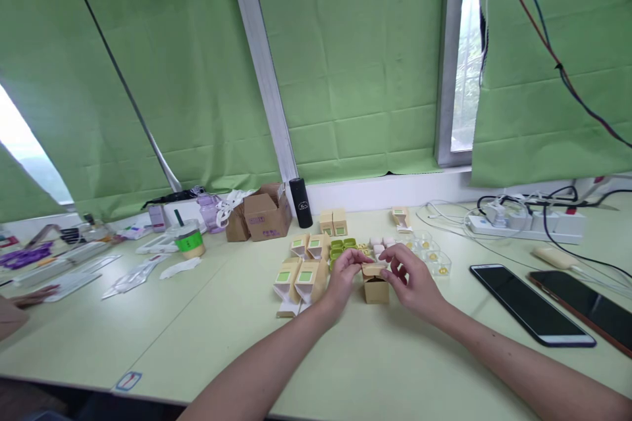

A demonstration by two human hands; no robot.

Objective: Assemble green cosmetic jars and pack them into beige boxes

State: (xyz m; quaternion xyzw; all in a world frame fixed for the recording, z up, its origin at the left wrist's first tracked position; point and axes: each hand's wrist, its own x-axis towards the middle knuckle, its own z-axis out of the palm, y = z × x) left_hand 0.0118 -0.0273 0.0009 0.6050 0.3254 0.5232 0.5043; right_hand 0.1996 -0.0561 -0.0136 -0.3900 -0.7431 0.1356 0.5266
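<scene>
A small brown cardboard box (376, 292) stands on the table between my hands, its top flap partly raised. My left hand (347, 272) pinches the flap's left side with closed fingers. At the right, my right hand (407, 276) grips the same flap near its corner with thumb and fingers. Left of the box stand several similar boxes (307, 278) with green labels and white flaps hanging out. Behind my hands lie green square pieces (337, 248), pale pink pieces (377, 243) and clear round cups (441, 263) with yellow bits inside.
Two closed boxes (333, 222) and one open box (401, 217) stand farther back. A black bottle (301, 202) and a larger carton (266, 214) are by the wall. Two phones (530, 302) and a power strip (526, 225) lie right. A person's hand (37, 295) rests far left.
</scene>
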